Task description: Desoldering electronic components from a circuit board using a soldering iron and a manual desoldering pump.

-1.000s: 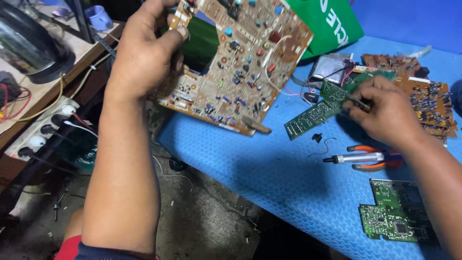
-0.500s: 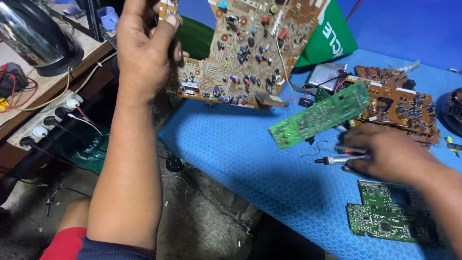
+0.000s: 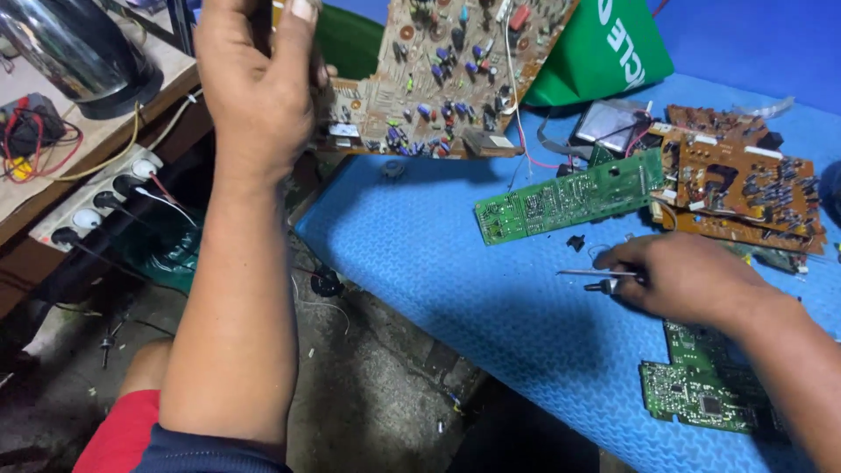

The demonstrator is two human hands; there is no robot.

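My left hand (image 3: 261,92) is raised and grips the left edge of a large brown circuit board (image 3: 447,74) studded with small components, holding it tilted above the blue mat (image 3: 455,263). My right hand (image 3: 688,276) rests low on the mat, fingers closed around a thin hand tool (image 3: 600,278) whose metal tip points left. A long green circuit board (image 3: 569,197) lies on the mat just beyond that hand.
Brown boards (image 3: 745,184) are piled at the right. A small green board (image 3: 701,390) lies near the mat's front edge. A green bag (image 3: 604,44) stands behind. At left are a metal kettle (image 3: 79,52), a power strip (image 3: 96,197) and loose wires.
My left hand has lifted the brown board higher. My right hand has left the long green board, moved down to the mat and closed on the thin tool.
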